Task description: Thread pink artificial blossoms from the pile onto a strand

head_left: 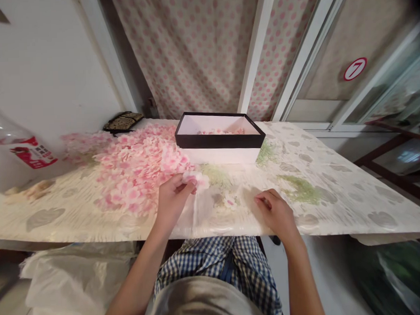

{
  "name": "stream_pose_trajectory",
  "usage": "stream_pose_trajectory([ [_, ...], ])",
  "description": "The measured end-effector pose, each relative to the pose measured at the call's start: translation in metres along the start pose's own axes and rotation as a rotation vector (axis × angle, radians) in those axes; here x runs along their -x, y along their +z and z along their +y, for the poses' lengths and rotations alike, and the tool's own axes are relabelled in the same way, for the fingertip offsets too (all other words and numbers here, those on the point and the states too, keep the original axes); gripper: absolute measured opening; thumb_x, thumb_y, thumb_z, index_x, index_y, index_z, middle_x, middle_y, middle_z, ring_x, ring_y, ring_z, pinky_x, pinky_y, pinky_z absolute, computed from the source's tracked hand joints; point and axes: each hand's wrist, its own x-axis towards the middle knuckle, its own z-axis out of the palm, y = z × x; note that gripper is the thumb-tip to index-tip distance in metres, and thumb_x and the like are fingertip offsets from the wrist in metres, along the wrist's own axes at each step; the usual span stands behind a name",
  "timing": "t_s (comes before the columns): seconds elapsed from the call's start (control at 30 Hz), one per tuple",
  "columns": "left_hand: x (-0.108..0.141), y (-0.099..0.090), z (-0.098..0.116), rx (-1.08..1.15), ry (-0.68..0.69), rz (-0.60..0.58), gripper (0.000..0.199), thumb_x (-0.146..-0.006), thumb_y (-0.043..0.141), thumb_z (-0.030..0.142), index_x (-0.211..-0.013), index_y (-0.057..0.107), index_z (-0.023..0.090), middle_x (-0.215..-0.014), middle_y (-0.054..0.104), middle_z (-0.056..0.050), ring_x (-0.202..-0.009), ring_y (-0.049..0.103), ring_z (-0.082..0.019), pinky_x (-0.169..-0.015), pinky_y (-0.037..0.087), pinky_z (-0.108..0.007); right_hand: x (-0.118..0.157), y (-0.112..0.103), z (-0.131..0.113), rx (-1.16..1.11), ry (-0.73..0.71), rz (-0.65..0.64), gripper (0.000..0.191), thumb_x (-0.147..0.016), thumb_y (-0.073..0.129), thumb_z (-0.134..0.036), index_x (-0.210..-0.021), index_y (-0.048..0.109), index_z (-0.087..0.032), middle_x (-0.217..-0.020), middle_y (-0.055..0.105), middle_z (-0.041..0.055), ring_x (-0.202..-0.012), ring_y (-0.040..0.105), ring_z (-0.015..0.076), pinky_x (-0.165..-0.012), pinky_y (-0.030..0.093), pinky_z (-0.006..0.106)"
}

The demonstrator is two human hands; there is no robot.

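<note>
Between the thumb and fingers of my left hand (pixel 173 198) is a pale pink artificial flower (pixel 201 179). A large heap of pink and white artificial flowers (pixel 137 164) spreads just behind and left of that hand. My right hand (pixel 277 212) hovers over the front of the table with thumb and fingertips pinched together; whether something small is in them I cannot make out. A single small white flower with a pink centre (pixel 230 202) lies between my hands. To the right of my right hand sits a patch of small green pieces (pixel 300 189).
Behind my hands stands a white box with a black rim (pixel 219 141), pink flowers inside it. More green pieces (pixel 215 173) lie before it. A dark patterned pouch (pixel 122 121) and a red-labelled bottle (pixel 32 152) are at the left. The table's front edge is close to my lap.
</note>
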Motion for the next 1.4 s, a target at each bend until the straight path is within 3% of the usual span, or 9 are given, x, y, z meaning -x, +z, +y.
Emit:
stream_pose_trajectory([
  [0.13, 0.006, 0.001, 0.005, 0.096, -0.048, -0.038, 0.017, -0.074, 0.069, 0.026, -0.067, 0.058, 0.015, -0.063, 0.058, 0.003, -0.060, 0.061, -0.011, -0.059, 0.049, -0.021, 0.001, 0.002, 0.005, 0.028, -0.029, 0.013, 0.018, -0.085, 0.044, -0.023, -0.080, 0.061, -0.020, -0.086, 0.063, 0.0062, -0.073, 0.059, 0.0210, -0.066, 0.042, 0.032],
  [0.37, 0.015, 0.008, 0.010, 0.167, -0.075, -0.083, 0.013, -0.073, 0.071, 0.024, -0.072, 0.062, 0.014, -0.066, 0.060, 0.002, -0.062, 0.061, -0.011, -0.061, 0.050, -0.021, 0.002, 0.005, 0.007, 0.031, -0.012, 0.112, 0.031, -0.086, 0.037, -0.019, -0.108, 0.059, -0.016, -0.097, 0.064, 0.0124, -0.082, 0.062, 0.0259, -0.071, 0.047, 0.037],
  [0.47, 0.018, 0.012, 0.013, 0.172, -0.075, -0.101, 0.013, -0.074, 0.070, 0.023, -0.070, 0.062, 0.014, -0.066, 0.060, 0.002, -0.062, 0.060, -0.011, -0.061, 0.050, -0.021, 0.002, 0.004, 0.005, 0.034, -0.002, 0.127, 0.028, -0.086, 0.041, -0.022, -0.105, 0.060, -0.017, -0.095, 0.061, 0.0115, -0.076, 0.062, 0.0248, -0.069, 0.048, 0.037],
  [0.63, 0.021, 0.017, 0.014, 0.154, -0.084, -0.084, 0.013, -0.072, 0.071, 0.022, -0.068, 0.061, 0.014, -0.064, 0.059, 0.003, -0.063, 0.061, -0.010, -0.061, 0.049, -0.019, 0.002, 0.001, 0.003, 0.013, -0.009, 0.116, 0.019, -0.083, 0.050, -0.030, -0.090, 0.060, -0.015, -0.110, 0.050, 0.0142, -0.060, 0.058, 0.0161, -0.064, 0.051, 0.036],
  [0.73, 0.023, 0.020, 0.013, 0.137, -0.098, -0.081, 0.016, -0.071, 0.073, 0.022, -0.070, 0.059, 0.014, -0.063, 0.059, 0.004, -0.061, 0.061, -0.010, -0.056, 0.047, -0.017, 0.000, 0.001, 0.004, 0.000, -0.031, 0.095, 0.015, -0.083, 0.046, -0.023, -0.074, 0.057, -0.017, -0.100, 0.051, 0.0127, -0.067, 0.058, 0.0190, -0.068, 0.050, 0.037],
  [0.9, 0.029, 0.022, 0.016, 0.128, -0.119, -0.082, 0.018, -0.069, 0.073, 0.024, -0.069, 0.058, 0.014, -0.060, 0.060, 0.004, -0.058, 0.061, -0.009, -0.052, 0.045, -0.015, -0.002, 0.001, 0.005, -0.016, -0.026, 0.100, 0.013, -0.080, 0.042, -0.018, -0.071, 0.052, -0.019, -0.087, 0.050, 0.0097, -0.073, 0.056, 0.0225, -0.073, 0.048, 0.040],
  [1.13, 0.036, 0.022, 0.017, 0.126, -0.125, -0.064, 0.026, -0.070, 0.072, 0.023, -0.061, 0.050, 0.016, -0.053, 0.058, 0.005, -0.050, 0.053, -0.006, -0.045, 0.036, -0.013, 0.003, 0.001, 0.000, -0.087, 0.021, 0.153, 0.009, -0.076, 0.045, -0.018, -0.067, 0.047, -0.021, -0.083, 0.049, 0.0090, -0.071, 0.053, 0.0225, -0.072, 0.046, 0.041],
  [1.27, 0.039, 0.023, 0.018, 0.174, -0.134, -0.081, 0.016, -0.070, 0.074, 0.024, -0.075, 0.062, 0.014, -0.064, 0.065, 0.003, -0.057, 0.061, -0.008, -0.051, 0.045, -0.014, 0.006, 0.005, -0.002, -0.158, 0.077, 0.245, 0.008, -0.077, 0.046, -0.018, -0.070, 0.047, -0.021, -0.083, 0.051, 0.0091, -0.069, 0.052, 0.0224, -0.068, 0.046, 0.041],
  [1.4, 0.042, 0.026, 0.021, 0.204, -0.146, -0.077, 0.024, -0.068, 0.075, 0.022, -0.089, 0.066, 0.015, -0.075, 0.070, 0.001, -0.064, 0.065, -0.010, -0.059, 0.052, -0.017, 0.015, 0.001, -0.003, -0.313, 0.113, 0.294, 0.012, -0.087, 0.047, -0.028, -0.083, 0.053, -0.019, -0.068, 0.055, 0.0026, -0.060, 0.055, 0.0184, -0.060, 0.049, 0.035],
])
